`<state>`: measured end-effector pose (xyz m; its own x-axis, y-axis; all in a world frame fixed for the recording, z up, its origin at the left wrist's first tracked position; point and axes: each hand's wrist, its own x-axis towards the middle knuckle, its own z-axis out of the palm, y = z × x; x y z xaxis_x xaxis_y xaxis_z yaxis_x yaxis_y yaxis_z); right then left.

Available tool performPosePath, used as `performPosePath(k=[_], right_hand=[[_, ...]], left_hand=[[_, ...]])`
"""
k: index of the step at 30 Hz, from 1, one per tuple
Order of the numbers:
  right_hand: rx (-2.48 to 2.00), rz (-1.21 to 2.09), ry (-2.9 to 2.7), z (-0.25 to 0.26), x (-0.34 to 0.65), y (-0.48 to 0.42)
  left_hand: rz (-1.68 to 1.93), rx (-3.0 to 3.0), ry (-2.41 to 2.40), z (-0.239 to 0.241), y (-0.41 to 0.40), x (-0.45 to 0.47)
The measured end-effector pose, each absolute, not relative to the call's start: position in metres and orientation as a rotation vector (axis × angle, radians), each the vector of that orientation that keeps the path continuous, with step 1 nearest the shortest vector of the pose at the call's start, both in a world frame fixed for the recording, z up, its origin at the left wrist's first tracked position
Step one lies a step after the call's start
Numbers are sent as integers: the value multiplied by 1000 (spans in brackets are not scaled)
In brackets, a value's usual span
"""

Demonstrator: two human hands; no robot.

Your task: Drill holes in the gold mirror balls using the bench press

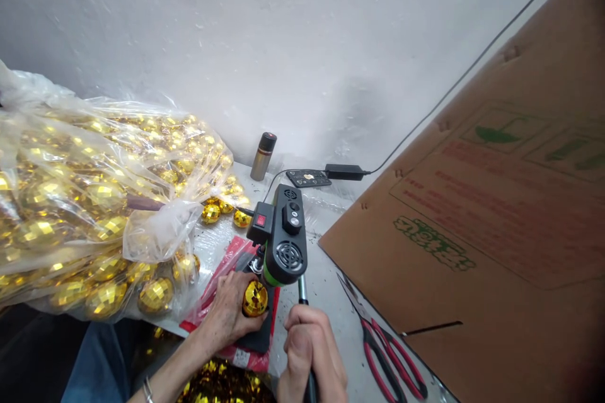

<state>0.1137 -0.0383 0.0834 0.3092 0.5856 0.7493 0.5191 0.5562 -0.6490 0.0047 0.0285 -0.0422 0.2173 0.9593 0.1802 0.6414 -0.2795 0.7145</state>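
Observation:
My left hand (229,315) is closed round a faceted gold ball (254,298), holding it on the black base of a small black and green bench machine (282,236) with a red switch. The ball sits right under the machine's head. My right hand (309,352) is wrapped in a fist round the machine's lever handle (302,291), which rises to the machine's right side. A bracelet shows on my left wrist.
A big clear plastic bag (89,201) full of gold balls lies to the left, with loose ones by its mouth. Red-handled scissors (378,346) lie at the right beside a large cardboard sheet (496,220). A metal flask (263,156), power adapter and cable stand by the wall.

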Motion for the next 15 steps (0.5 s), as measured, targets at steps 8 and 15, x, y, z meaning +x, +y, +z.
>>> performPosePath(k=[8, 15], right_hand=[[-1091, 97, -1297, 66, 111, -42], [-1082, 81, -1224, 63, 103, -40]], left_hand=[[797, 1947, 1472, -37, 28, 5], [831, 1921, 1468, -38, 28, 5]])
